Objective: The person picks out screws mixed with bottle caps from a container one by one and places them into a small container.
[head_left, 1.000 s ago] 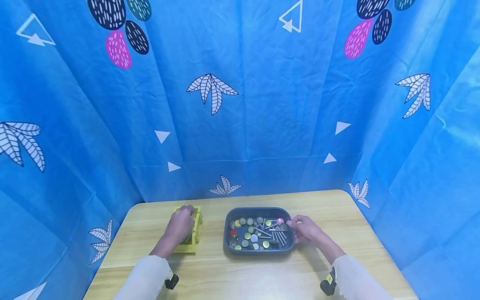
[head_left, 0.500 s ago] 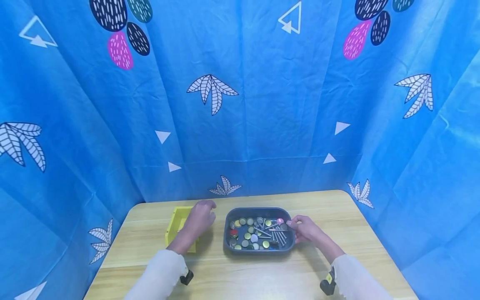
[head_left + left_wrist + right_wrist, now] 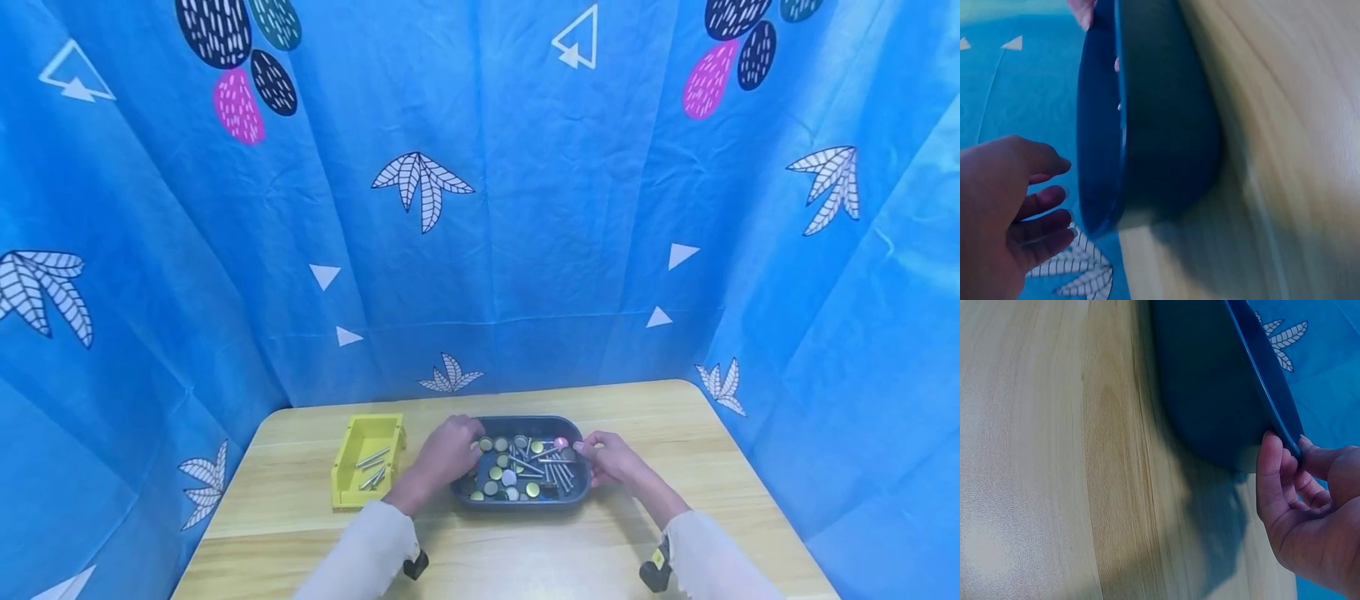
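A dark grey tray (image 3: 525, 505) holds several round metal bottle caps (image 3: 496, 473) and long silver nail-like pieces (image 3: 564, 477). My right hand (image 3: 611, 460) pinches the tray's right rim between thumb and fingers, clearly so in the right wrist view. Over the left end of the tray is my left hand (image 3: 444, 457), hiding some caps there. In the left wrist view the left hand (image 3: 1016, 200) has loosely bent fingers, apart from the tray wall (image 3: 1166, 119), and nothing shows between them. To its left stands a yellow bin (image 3: 347, 454) with several silver nail-like pieces (image 3: 372, 458) inside.
Both containers stand on a light wooden table (image 3: 285, 483). Behind the table and along its sides hangs a blue patterned curtain (image 3: 525, 250). A black strap device (image 3: 657, 573) is worn at the right wrist.
My left hand has moved right from the yellow bin to the tray's left end, uncovering the pieces in the bin. The right hand keeps its pinch on the rim.
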Available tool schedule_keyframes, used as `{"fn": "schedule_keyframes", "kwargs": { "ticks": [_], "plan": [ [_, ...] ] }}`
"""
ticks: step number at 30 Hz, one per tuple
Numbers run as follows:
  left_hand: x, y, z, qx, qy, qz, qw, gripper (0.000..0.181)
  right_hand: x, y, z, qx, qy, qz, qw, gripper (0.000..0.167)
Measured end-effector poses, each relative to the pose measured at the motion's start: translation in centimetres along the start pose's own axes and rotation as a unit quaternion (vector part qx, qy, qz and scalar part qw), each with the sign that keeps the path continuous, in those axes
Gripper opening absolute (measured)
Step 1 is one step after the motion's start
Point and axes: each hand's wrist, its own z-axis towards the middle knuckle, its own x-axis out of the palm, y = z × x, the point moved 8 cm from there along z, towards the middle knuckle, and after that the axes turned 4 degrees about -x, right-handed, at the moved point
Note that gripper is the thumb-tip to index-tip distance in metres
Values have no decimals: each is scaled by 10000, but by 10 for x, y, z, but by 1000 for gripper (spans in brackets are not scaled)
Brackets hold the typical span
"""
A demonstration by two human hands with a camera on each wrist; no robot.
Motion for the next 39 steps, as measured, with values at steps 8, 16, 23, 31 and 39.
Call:
{"fn": "schedule_keyframes", "kwargs": {
  "ticks": [8,16,23,31,39],
  "plan": [
    [26,-35,9,736,391,443,9955,20,-1,-1,-1,14,-70,28,10000,28],
    [45,-61,15,1058,973,638,9876,25,-2,-4,2,63,-104,-68,9999,28],
    [62,-80,16,1390,1018,929,9807,16,-2,-2,-1,101,-129,-79,9998,25],
    [72,-88,15,1431,884,1556,9734,14,2,-2,0,104,-91,1,9999,24],
    [86,-101,16,2076,571,2500,9440,9,-2,-1,0,145,-145,-92,9997,21]
  ]
}}
